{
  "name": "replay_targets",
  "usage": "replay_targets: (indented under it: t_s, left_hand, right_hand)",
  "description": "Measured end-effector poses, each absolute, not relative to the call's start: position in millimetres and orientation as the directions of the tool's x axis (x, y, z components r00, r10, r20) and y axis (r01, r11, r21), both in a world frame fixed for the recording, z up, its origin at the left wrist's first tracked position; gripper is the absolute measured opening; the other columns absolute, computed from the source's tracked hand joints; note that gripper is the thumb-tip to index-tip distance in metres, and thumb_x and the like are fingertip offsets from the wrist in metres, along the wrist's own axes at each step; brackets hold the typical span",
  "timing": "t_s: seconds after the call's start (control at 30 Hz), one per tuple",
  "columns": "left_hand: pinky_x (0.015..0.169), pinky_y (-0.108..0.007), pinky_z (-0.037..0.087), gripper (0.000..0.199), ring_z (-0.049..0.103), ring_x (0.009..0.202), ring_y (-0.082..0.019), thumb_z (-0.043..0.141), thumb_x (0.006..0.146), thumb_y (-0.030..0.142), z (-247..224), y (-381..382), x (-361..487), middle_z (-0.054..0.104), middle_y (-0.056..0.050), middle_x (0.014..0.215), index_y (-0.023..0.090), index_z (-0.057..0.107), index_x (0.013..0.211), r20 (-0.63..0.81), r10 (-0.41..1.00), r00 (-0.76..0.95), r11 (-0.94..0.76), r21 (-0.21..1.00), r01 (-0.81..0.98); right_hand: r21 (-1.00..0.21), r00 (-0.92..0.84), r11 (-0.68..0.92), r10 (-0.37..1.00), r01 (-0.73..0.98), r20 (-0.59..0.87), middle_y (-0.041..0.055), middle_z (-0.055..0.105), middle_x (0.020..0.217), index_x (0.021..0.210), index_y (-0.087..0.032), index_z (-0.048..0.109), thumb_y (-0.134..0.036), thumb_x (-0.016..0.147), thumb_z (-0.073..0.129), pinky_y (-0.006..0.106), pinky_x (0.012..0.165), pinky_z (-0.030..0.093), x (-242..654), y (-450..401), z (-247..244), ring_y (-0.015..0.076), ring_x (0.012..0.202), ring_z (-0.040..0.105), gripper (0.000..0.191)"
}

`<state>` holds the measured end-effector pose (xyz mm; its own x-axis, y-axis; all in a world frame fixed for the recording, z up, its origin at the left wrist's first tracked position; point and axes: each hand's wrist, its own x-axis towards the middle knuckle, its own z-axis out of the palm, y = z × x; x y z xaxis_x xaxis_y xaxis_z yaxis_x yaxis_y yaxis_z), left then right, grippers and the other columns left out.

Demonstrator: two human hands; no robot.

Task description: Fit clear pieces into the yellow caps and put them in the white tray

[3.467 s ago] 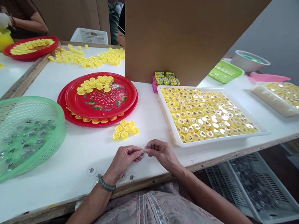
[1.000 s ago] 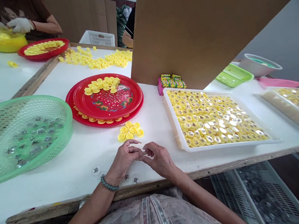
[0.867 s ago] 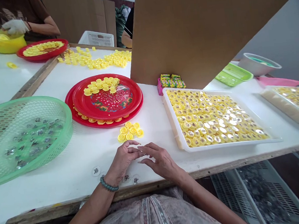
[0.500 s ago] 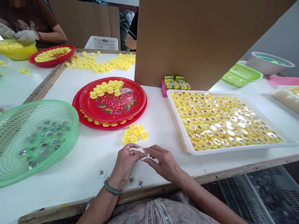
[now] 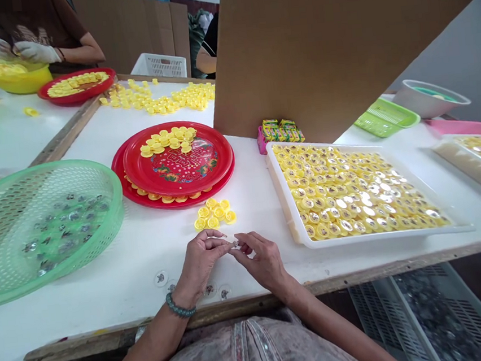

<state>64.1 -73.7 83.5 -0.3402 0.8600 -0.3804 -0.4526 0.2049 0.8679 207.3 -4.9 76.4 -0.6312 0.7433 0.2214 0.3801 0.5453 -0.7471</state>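
Note:
My left hand (image 5: 200, 259) and my right hand (image 5: 263, 259) meet fingertip to fingertip above the white table. Between them is a small clear disc (image 5: 235, 243) with a dark printed figure, pinched by both hands and partly covered by the fingers. Just beyond my hands lies a little cluster of round yellow caps (image 5: 213, 222). Similar clear discs (image 5: 161, 278) lie flat by my left wrist, some half hidden under it. To the right, a white tray (image 5: 284, 204) holds rows of yellow caps with shiny printed discs on top.
Stacked red trays (image 5: 138, 179) with yellow caps stand ahead. A green mesh basket (image 5: 111, 181) at left holds more discs. Upright cardboard (image 5: 295, 44) rises behind small colourful boxes (image 5: 282, 131). Across the table, a gloved person works at a yellow bowl (image 5: 30, 80). Crates sit below the edge.
The fingers of my right hand have drawn in and closed against those of my left. The disc between them now shows more clearly. The view has shifted slightly.

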Motion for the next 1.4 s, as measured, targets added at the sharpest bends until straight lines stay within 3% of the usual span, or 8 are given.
replay_targets:
  t_s: [0.27,0.53,0.73,0.9,1.07,1.17,1.27,1.4]
  left_hand:
    - [0.067,-0.023,0.043,0.038,0.060,0.068,-0.012,0.074,0.063,0.024,85,-74,61,0.067,-0.001,0.072,0.016,0.057,0.096,-0.351,0.879,-0.323,0.194,0.882,-0.429]
    - [0.062,-0.025,0.045,0.022,0.058,0.060,-0.013,0.067,0.068,0.026,78,-76,63,0.065,-0.002,0.062,0.015,0.061,0.086,-0.326,0.906,-0.271,0.279,0.940,-0.199]
    - [0.065,-0.026,0.047,0.018,0.063,0.068,-0.015,0.063,0.072,0.031,74,-77,64,0.069,-0.003,0.073,0.018,0.056,0.082,-0.265,0.892,-0.366,0.222,0.962,-0.156]
    - [0.067,-0.026,0.047,0.015,0.063,0.068,-0.014,0.059,0.075,0.030,70,-80,64,0.069,-0.001,0.071,0.019,0.053,0.083,-0.249,0.893,-0.374,0.191,0.964,-0.185]
    - [0.066,-0.026,0.048,0.019,0.063,0.069,-0.015,0.055,0.078,0.036,75,-85,58,0.068,-0.002,0.073,0.018,0.055,0.085,-0.265,0.906,-0.331,0.214,0.960,-0.181]
    - [0.067,-0.026,0.047,0.023,0.062,0.071,-0.015,0.055,0.077,0.038,88,-85,40,0.067,-0.002,0.081,0.020,0.057,0.090,-0.196,0.864,-0.464,0.281,0.952,0.123]
    - [0.070,-0.029,0.045,0.026,0.060,0.076,-0.017,0.059,0.072,0.033,98,-76,19,0.065,-0.003,0.091,0.021,0.057,0.095,-0.019,0.821,-0.570,0.392,0.745,0.539]
    - [0.075,-0.029,0.043,0.023,0.059,0.089,-0.021,0.058,0.070,0.023,97,-60,6,0.063,-0.006,0.095,0.019,0.057,0.093,0.029,0.882,-0.471,0.390,0.517,0.762]
  right_hand:
    - [-0.870,-0.587,0.439,0.773,0.225,0.239,0.0013,0.065,0.084,0.111,-0.026,0.059,-0.024,0.078,0.064,0.027,0.068,0.051,208,-4,80,0.0135,0.068,0.060,0.033]
    - [-0.702,-0.805,0.676,0.535,0.226,0.257,0.0035,0.064,0.109,0.134,-0.028,0.035,-0.012,0.083,0.052,0.033,0.081,0.049,212,4,93,0.0168,0.091,0.059,0.056]
    - [-0.643,-0.702,0.651,0.671,0.403,0.240,0.0057,0.062,0.096,0.117,-0.021,0.048,-0.027,0.076,0.066,0.030,0.069,0.050,202,-5,84,0.0175,0.079,0.059,0.045]
    - [-0.587,-0.721,0.712,0.629,0.385,0.290,0.0051,0.060,0.088,0.100,-0.020,0.057,-0.019,0.081,0.057,0.026,0.064,0.048,188,-9,83,0.0157,0.076,0.058,0.019]
    - [-0.711,-0.715,0.606,0.666,0.356,0.210,0.0010,0.058,0.083,0.091,-0.021,0.057,-0.015,0.076,0.060,0.019,0.053,0.044,180,-7,84,0.0116,0.069,0.055,0.016]
    - [-0.744,-0.695,0.566,0.692,0.356,0.194,-0.0001,0.057,0.081,0.089,-0.020,0.057,-0.016,0.073,0.066,0.020,0.058,0.046,180,-5,86,0.0110,0.067,0.054,0.018]
    - [-0.757,-0.687,0.549,0.702,0.354,0.188,0.0001,0.057,0.083,0.089,-0.020,0.057,-0.016,0.071,0.068,0.022,0.062,0.047,182,-3,86,0.0111,0.068,0.053,0.021]
    - [-0.785,-0.698,0.530,0.692,0.320,0.182,0.0003,0.057,0.086,0.091,-0.021,0.056,-0.014,0.071,0.067,0.023,0.065,0.047,185,-3,86,0.0118,0.071,0.054,0.024]
